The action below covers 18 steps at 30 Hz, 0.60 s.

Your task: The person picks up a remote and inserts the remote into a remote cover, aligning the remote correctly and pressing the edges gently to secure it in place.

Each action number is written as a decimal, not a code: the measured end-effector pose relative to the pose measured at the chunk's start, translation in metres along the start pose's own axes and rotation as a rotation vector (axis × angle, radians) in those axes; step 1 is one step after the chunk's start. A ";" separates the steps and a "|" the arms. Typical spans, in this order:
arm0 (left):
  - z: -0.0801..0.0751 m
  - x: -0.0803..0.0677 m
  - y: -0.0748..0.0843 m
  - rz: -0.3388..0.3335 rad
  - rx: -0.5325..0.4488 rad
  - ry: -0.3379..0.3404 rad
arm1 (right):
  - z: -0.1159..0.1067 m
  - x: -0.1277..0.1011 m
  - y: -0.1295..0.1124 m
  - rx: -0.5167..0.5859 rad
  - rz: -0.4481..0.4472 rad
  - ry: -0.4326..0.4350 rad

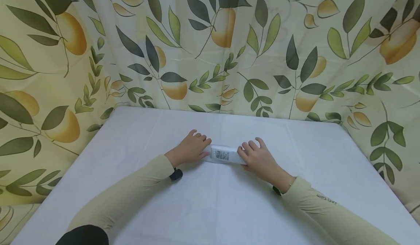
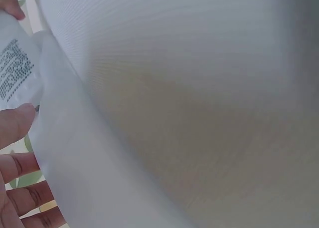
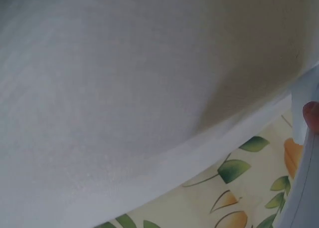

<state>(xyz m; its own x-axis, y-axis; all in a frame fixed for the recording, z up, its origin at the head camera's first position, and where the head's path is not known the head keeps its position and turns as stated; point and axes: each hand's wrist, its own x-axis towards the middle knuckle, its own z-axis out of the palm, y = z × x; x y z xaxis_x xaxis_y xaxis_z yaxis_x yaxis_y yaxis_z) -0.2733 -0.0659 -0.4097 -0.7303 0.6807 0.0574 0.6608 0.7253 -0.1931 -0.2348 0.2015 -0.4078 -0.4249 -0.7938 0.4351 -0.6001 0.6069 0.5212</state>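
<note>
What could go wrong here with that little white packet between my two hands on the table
The white packet looks thin and soft, so pressing its ends with the left hand and right hand might crease or buckle it. The white tablecloth looks smooth, so the packet could slide if one hand pushes harder. White on white, it may also be easy to lose sight of its edges.

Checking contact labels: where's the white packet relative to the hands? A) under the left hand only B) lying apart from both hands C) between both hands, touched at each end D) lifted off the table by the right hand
C: in the head view the packet lies on the table with the left hand at its left end and the right hand at its right end.
</note>
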 end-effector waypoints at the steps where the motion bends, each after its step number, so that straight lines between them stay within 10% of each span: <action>1: 0.000 0.000 0.000 -0.001 -0.006 0.002 | 0.000 0.000 0.000 0.012 -0.005 0.000; 18: -0.002 0.007 0.005 0.003 -0.007 -0.040 | -0.004 0.001 0.008 0.116 -0.065 -0.067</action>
<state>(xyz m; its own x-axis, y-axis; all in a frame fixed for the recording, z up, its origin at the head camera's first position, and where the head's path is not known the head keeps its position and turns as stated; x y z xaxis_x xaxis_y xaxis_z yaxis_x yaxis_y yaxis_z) -0.2750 -0.0573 -0.4083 -0.7342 0.6787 0.0178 0.6645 0.7238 -0.1862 -0.2378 0.2056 -0.4004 -0.4248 -0.8343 0.3515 -0.7001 0.5489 0.4568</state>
